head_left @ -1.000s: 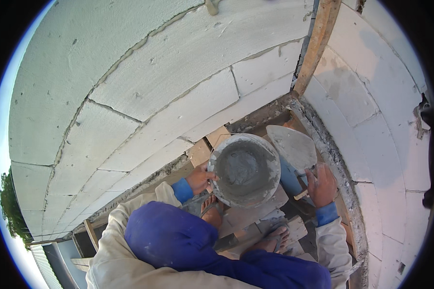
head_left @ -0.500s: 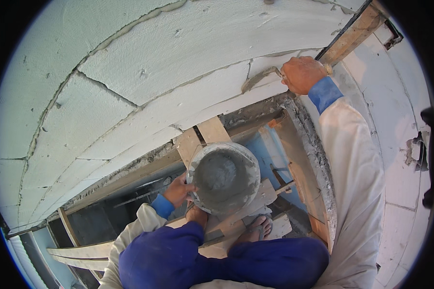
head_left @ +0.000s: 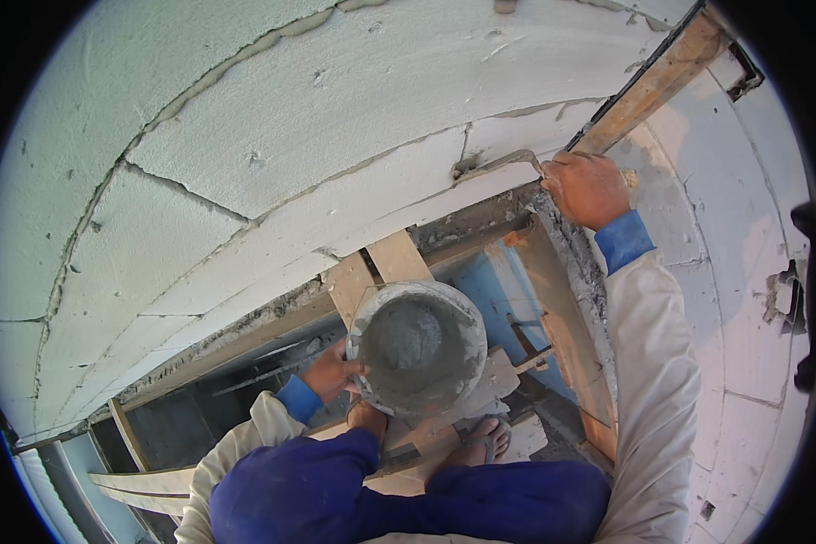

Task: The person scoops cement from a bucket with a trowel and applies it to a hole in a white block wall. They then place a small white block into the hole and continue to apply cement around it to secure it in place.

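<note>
My right hand (head_left: 589, 190) is closed round the handle of a trowel (head_left: 506, 163). Its bent metal neck and thin blade lie against the lower part of the white block wall (head_left: 363, 195), seen nearly edge-on. A dab of grey mortar (head_left: 464, 167) shows at the blade's far end. My left hand (head_left: 332, 370) grips the left rim of a mortar-caked bucket (head_left: 474, 367), thumb over the edge. Wet grey mortar (head_left: 412, 334) lies low inside it. The bucket stands on wooden boards between my feet.
Below the boards (head_left: 399, 257), gaps open onto a lower level with blue panels (head_left: 490, 281) and dark spaces. A rough concrete edge (head_left: 580, 263) runs on the right. A wooden post (head_left: 653, 91) stands at the wall corner, beside another block wall (head_left: 734, 299).
My right hand has moved slightly down and to the right with the trowel, whose blade now appears narrower against the wall. My left hand stays on the bucket rim.
</note>
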A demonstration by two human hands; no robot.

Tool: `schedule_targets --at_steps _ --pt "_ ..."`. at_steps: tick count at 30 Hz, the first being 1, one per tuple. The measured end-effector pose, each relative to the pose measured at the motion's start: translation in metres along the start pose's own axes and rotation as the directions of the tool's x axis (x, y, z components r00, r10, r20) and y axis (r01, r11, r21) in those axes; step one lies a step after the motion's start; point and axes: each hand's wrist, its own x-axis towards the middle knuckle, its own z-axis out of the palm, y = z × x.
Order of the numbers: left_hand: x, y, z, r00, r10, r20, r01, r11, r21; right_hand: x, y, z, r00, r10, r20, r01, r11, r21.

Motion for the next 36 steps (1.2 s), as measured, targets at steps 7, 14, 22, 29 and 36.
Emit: schedule_targets --at_steps 7,14,22,29,36 --pt "-0.002 -0.002 0.002 1.000 -0.008 0.012 0.009 0.997 -0.081 0.029 0.002 -0.111 0.997 -0.060 0.037 0.066 0.981 -0.185" --pt "0.000 -0.001 0.001 1.000 0.025 0.019 -0.024 0.999 -0.035 0.048 -0.008 -0.141 0.991 -0.132 0.015 0.129 0.930 -0.344" --pt "0.003 -0.006 -0.005 0.997 -0.005 0.071 0.010 0.998 -0.061 -0.032 -0.005 -0.064 0.990 -0.024 -0.136 0.009 0.994 -0.112" --pt "0.003 -0.001 -0.004 0.998 0.011 0.069 -0.008 0.999 -0.051 0.005 -0.013 0.028 0.998 0.031 -0.057 -0.029 0.998 0.048" --pt "-0.002 0.007 0.003 0.984 -0.036 0.175 0.074 0.974 -0.216 0.025 0.032 -0.109 0.995 0.085 -0.044 -0.085 0.996 -0.009"
